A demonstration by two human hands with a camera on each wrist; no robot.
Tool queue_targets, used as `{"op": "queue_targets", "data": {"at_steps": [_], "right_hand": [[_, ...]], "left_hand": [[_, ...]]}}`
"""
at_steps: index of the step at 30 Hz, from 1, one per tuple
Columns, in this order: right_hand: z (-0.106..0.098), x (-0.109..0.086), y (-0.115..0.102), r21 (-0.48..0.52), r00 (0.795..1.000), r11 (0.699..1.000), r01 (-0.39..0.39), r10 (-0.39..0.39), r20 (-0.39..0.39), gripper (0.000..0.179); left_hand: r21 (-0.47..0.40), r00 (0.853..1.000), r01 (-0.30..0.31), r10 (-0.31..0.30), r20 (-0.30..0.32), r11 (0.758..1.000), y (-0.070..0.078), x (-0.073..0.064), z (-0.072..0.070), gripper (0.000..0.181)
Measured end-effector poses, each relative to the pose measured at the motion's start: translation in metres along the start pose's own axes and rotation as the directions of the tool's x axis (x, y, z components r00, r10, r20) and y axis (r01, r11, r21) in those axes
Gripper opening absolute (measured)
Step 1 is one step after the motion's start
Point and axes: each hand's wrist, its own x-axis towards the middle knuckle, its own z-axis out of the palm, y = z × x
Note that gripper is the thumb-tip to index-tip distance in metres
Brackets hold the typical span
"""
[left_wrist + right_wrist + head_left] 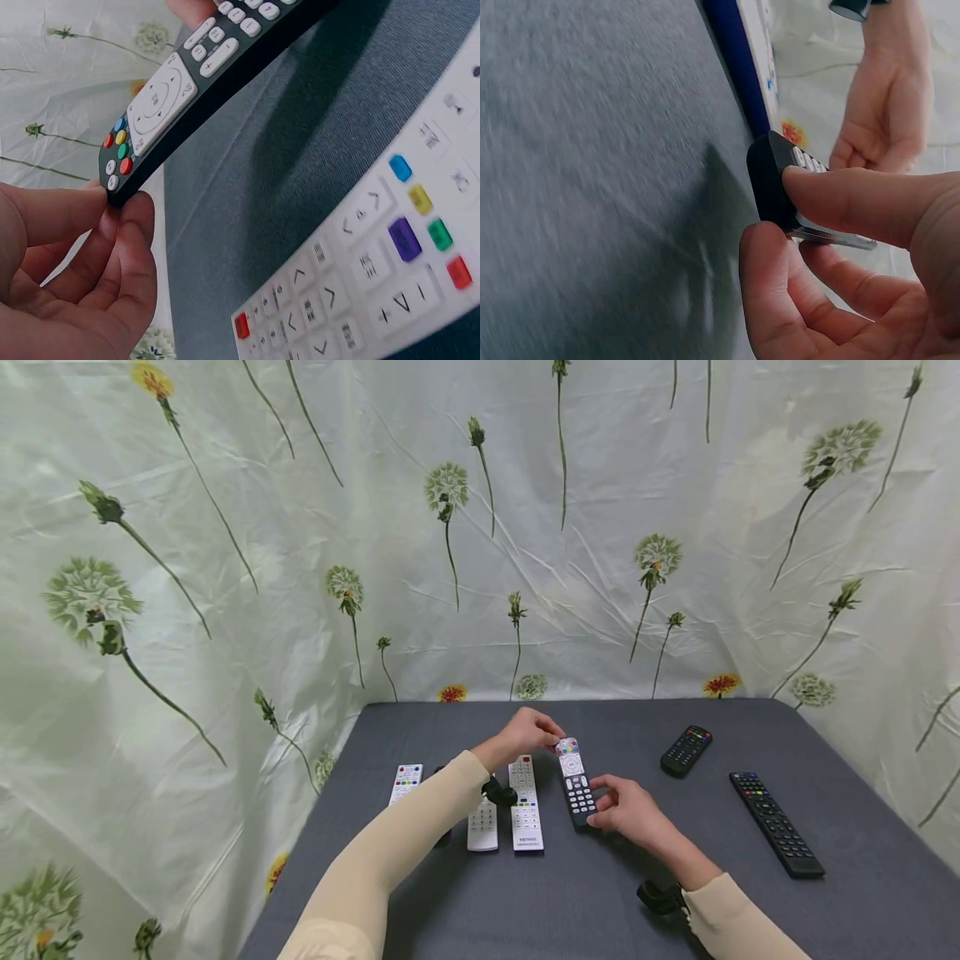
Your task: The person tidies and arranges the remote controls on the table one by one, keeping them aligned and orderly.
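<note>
A black remote control (577, 789) with white and coloured buttons is held between both hands, a little above the dark table. My left hand (527, 732) pinches its far end, beside the coloured buttons, between thumb and fingers. The near end is gripped by my right hand (632, 812), thumb on the upper edge and fingers against the side, as the right wrist view shows. Just left of it lies a long white remote (527, 814) with a dark edge, buttons up. In the left wrist view the held remote (165, 105) slants over the table, casting a shadow.
Left of the long white remote lie another white remote (482, 828), a dark remote (444, 841) mostly hidden by my left arm, and a white one (406, 778). At right are a short black remote (686, 751) and a long black remote (777, 825). Behind hangs a flowered curtain (585, 635).
</note>
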Motion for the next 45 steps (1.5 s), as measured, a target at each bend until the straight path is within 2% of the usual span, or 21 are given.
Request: {"op": "queue_targets", "data": {"at_steps": [12, 17, 22, 26, 32, 36, 45], "right_hand": [[0.026, 0.003, -0.004, -0.135, 0.997, 0.989, 0.059, -0.064, -0.037, 0.056], [0.032, 0.001, -0.003, -0.153, 0.995, 0.985, 0.080, -0.087, -0.042, 0.058], [0.034, 0.001, -0.006, -0.164, 0.994, 0.983, 0.087, -0.095, -0.045, 0.068], [0.036, 0.000, -0.007, -0.172, 0.995, 0.982, 0.080, -0.089, -0.042, 0.072], [0.037, -0.001, -0.006, -0.187, 0.997, 0.981, 0.059, -0.068, -0.042, 0.071], [0.037, -0.003, -0.006, -0.187, 0.996, 0.980, 0.062, -0.073, -0.053, 0.072], [0.039, -0.003, -0.006, -0.183, 0.997, 0.982, 0.040, -0.052, -0.063, 0.070]], "left_hand": [[0.123, 0.999, -0.005, 0.000, 0.037, 0.992, -0.008, -0.004, -0.014, 0.011], [0.147, 0.999, -0.006, -0.002, 0.054, 0.989, -0.011, -0.007, -0.014, 0.011], [0.164, 0.999, -0.004, -0.002, 0.035, 0.987, -0.013, -0.008, -0.013, 0.011], [0.178, 1.000, 0.004, -0.007, 0.021, 0.984, -0.015, -0.009, -0.013, 0.011], [0.161, 0.999, -0.001, -0.005, 0.035, 0.987, -0.021, -0.009, -0.016, 0.012], [0.150, 0.998, -0.018, 0.010, 0.055, 0.988, -0.026, -0.006, -0.018, 0.012], [0.188, 0.995, -0.059, 0.043, 0.088, 0.980, -0.034, 0.002, -0.020, 0.016]]}}
